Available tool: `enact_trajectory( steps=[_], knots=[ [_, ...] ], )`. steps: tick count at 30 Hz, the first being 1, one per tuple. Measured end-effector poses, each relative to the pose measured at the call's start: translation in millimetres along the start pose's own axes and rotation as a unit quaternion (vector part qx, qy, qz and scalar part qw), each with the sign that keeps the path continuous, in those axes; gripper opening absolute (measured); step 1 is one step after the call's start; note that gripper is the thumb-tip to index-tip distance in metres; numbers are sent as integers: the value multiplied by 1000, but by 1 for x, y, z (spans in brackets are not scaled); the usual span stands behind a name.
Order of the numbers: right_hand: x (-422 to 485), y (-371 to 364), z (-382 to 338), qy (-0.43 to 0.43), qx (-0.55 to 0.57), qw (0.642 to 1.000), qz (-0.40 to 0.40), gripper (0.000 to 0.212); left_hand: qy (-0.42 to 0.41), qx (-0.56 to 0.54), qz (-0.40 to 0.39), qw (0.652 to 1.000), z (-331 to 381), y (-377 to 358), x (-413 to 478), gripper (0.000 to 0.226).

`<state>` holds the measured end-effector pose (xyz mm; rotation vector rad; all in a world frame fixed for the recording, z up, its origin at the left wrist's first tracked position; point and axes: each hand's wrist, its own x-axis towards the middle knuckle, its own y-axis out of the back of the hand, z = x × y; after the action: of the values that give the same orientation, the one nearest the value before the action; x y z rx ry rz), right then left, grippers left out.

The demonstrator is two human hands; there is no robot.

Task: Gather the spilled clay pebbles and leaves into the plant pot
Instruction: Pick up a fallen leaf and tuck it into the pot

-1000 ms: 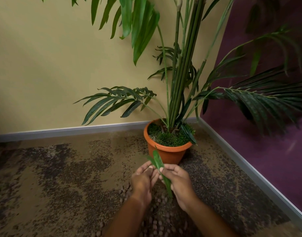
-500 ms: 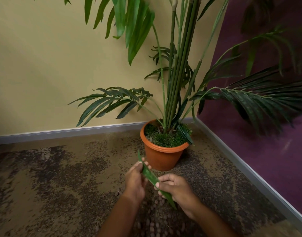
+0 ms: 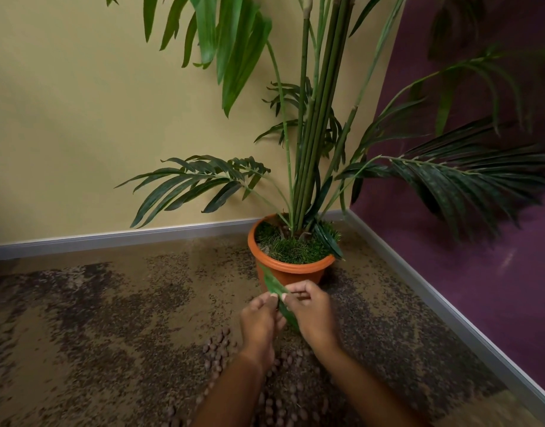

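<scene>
The left hand (image 3: 260,318) and right hand (image 3: 311,312) pinch one green leaf (image 3: 273,283) before the terracotta plant pot (image 3: 291,272). Clay pebbles (image 3: 218,349) lie on the carpet (image 3: 110,318) beneath them. Palm fronds (image 3: 197,183) hang over the pot.

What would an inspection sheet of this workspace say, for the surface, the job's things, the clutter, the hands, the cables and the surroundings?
Surface: mottled brown carpet, in a room corner.
Job's things: the orange plant pot stands upright in the corner, with green filling and tall stems. The clay pebbles lie spilled on the carpet in front of the pot, around the forearms. One loose leaf is held up in front of the pot, not yet in it.
Clutter: nothing seen.
Hands: the left hand and right hand both pinch the leaf.
Cables: nothing seen.
Surroundings: yellow wall, purple wall, grey baseboard.
</scene>
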<state>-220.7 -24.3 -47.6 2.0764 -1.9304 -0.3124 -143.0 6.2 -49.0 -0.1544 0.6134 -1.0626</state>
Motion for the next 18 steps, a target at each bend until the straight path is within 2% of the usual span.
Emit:
enact_trajectory(
  steps=[3, 7, 13, 18],
  knots=[
    [0, -1, 4, 112, -131, 984, 36, 6, 7, -7, -47, 999, 1, -3, 0, 21],
    [0, 0, 12, 203, -233, 951, 15, 10, 18, 30, -28, 999, 2, -4, 1, 30],
    [7, 4, 26, 224, -187, 956, -43, 25, 27, 39, 23, 999, 8, -3, 8, 31],
    [19, 11, 46, 211, -173, 962, -19, 25, -58, 90, 89, 990, 31, -5, 29, 22]
  ],
)
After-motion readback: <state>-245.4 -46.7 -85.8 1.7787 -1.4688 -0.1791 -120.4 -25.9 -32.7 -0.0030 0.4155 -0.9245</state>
